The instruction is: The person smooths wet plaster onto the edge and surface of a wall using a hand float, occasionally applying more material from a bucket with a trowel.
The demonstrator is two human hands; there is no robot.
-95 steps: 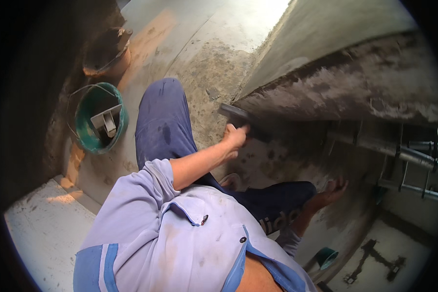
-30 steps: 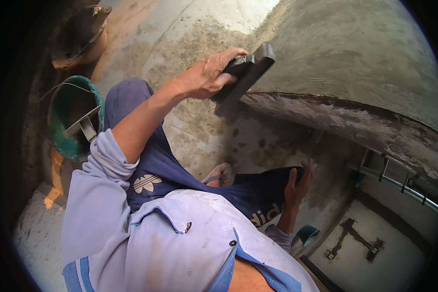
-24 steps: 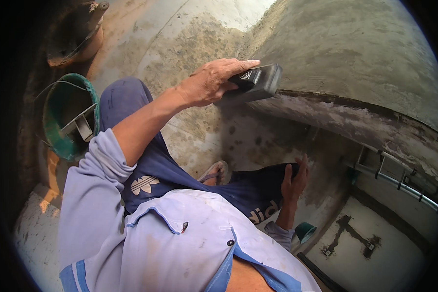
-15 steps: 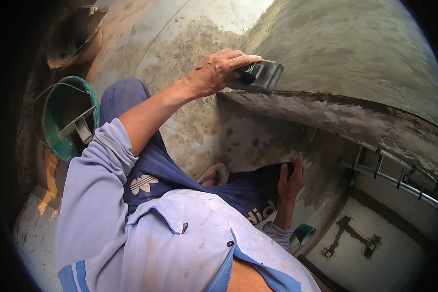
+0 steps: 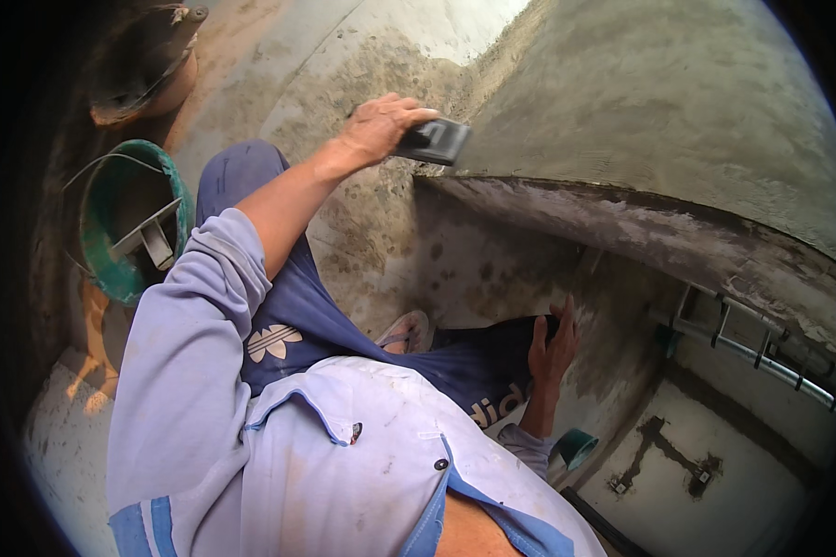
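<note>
left hand (image 5: 384, 128) grips a black rectangular float (image 5: 437, 141); right hand (image 5: 554, 348), thumb spread wide, is beside navy cloth trousers (image 5: 323, 320) printed with pale lettering (image 5: 498, 407) and emblem (image 5: 272, 343).

Float (image 5: 434, 141): black-grey | bucket (image 5: 111, 272): green | trousers (image 5: 318, 311): navy — pale leaf motif (image 5: 273, 343) | shirt (image 5: 334, 464): lavender — blue trim (image 5: 430, 516)
</note>
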